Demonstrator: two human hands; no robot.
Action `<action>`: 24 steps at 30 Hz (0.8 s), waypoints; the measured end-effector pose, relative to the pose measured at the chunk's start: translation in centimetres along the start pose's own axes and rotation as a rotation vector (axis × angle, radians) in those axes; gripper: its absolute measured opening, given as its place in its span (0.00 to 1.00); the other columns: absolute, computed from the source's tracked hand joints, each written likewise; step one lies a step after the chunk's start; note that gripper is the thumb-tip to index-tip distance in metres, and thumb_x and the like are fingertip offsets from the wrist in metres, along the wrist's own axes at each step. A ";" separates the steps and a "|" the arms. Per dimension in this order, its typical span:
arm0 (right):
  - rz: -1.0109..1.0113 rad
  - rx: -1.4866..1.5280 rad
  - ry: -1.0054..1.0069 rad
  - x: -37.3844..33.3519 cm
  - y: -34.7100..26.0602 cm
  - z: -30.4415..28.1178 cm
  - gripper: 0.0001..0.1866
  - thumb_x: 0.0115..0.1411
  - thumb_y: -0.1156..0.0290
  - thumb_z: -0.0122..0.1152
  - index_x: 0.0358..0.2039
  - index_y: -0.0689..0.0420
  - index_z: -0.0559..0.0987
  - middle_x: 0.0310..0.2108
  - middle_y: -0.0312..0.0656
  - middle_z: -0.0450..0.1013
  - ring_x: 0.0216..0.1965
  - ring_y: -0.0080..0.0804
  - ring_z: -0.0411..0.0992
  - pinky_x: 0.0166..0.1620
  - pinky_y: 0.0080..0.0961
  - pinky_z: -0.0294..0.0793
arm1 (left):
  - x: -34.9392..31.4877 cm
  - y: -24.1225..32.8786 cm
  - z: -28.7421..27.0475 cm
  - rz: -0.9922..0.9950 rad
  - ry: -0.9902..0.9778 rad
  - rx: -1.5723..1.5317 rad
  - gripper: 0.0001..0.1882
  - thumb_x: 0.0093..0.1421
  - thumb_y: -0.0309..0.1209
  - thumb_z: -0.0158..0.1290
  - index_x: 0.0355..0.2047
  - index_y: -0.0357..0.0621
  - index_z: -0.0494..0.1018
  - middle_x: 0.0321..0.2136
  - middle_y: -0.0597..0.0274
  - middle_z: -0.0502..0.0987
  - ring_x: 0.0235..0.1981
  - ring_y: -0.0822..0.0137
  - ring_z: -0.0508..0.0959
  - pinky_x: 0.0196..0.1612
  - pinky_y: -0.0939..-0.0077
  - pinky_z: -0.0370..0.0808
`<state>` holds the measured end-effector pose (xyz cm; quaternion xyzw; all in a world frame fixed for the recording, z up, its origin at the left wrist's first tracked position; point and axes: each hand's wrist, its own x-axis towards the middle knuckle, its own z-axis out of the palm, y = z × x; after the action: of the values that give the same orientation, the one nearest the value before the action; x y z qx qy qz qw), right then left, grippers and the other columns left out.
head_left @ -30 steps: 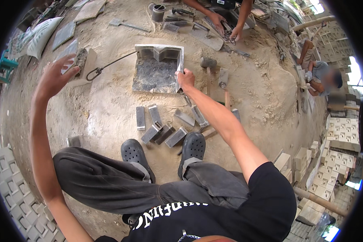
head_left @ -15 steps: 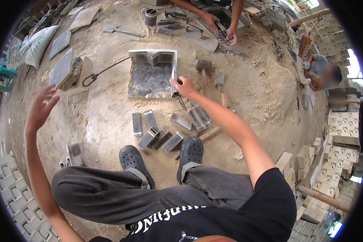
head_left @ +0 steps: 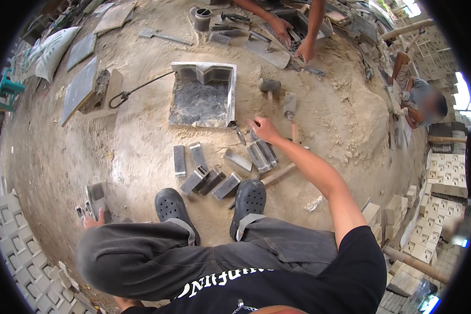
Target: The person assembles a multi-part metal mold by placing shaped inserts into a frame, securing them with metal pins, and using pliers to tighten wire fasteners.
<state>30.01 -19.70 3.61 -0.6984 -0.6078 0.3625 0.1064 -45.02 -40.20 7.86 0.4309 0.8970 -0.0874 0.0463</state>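
My right hand (head_left: 265, 129) stretches out over the sandy ground with its fingers apart and holds nothing. It hovers just right of a small trowel (head_left: 237, 133) at the corner of the square metal mould (head_left: 230, 86), and above a pair of grey metal bars (head_left: 262, 155). My left hand (head_left: 90, 221) is low at my left side, mostly hidden by my knee. Its fingers touch the base of a grey metal block (head_left: 96, 197). Several more metal mould pieces (head_left: 204, 175) lie in front of my black clogs (head_left: 249, 199).
A hammer (head_left: 269, 86) and a wooden handle (head_left: 277, 174) lie near the mould. A hooked iron rod (head_left: 141, 86) runs left from it. Another person's hands (head_left: 293, 36) work at the top; a second person sits at right (head_left: 421, 102). Concrete blocks are stacked right (head_left: 445, 172) and lower left (head_left: 10, 235).
My left hand has dropped from raised and spread down to the block at my left side. My right hand has pulled back from the mould's edge toward the trowel.
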 end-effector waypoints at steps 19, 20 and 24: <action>-0.258 -0.195 -0.002 -1.1 0.5 0.8 0.19 0.65 0.58 0.57 0.29 0.64 0.77 0.23 0.57 0.72 0.26 0.54 0.73 0.31 0.42 0.68 | -0.5 2.0 -0.4 0.022 -0.048 -0.084 0.36 0.56 0.61 0.55 0.43 0.34 0.77 0.37 0.40 0.80 0.42 0.42 0.79 0.46 0.53 0.75; -0.266 -0.197 0.001 -1.3 0.5 0.7 0.19 0.65 0.58 0.57 0.29 0.63 0.77 0.23 0.57 0.72 0.26 0.53 0.73 0.31 0.42 0.68 | -0.6 2.4 -0.7 0.025 -0.033 -0.065 0.35 0.56 0.61 0.55 0.41 0.34 0.77 0.35 0.40 0.80 0.40 0.42 0.79 0.44 0.52 0.75; -0.319 -0.264 -0.003 -1.6 1.4 -0.1 0.16 0.64 0.59 0.58 0.32 0.61 0.78 0.24 0.55 0.74 0.27 0.54 0.73 0.31 0.42 0.69 | -0.1 3.7 -2.4 0.135 -0.017 -0.041 0.31 0.58 0.58 0.54 0.34 0.36 0.77 0.28 0.41 0.80 0.35 0.42 0.80 0.39 0.51 0.76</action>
<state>31.10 -21.46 3.45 -0.6006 -0.7532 0.2592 0.0689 -42.05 -37.58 9.75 0.4886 0.8670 -0.0695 0.0683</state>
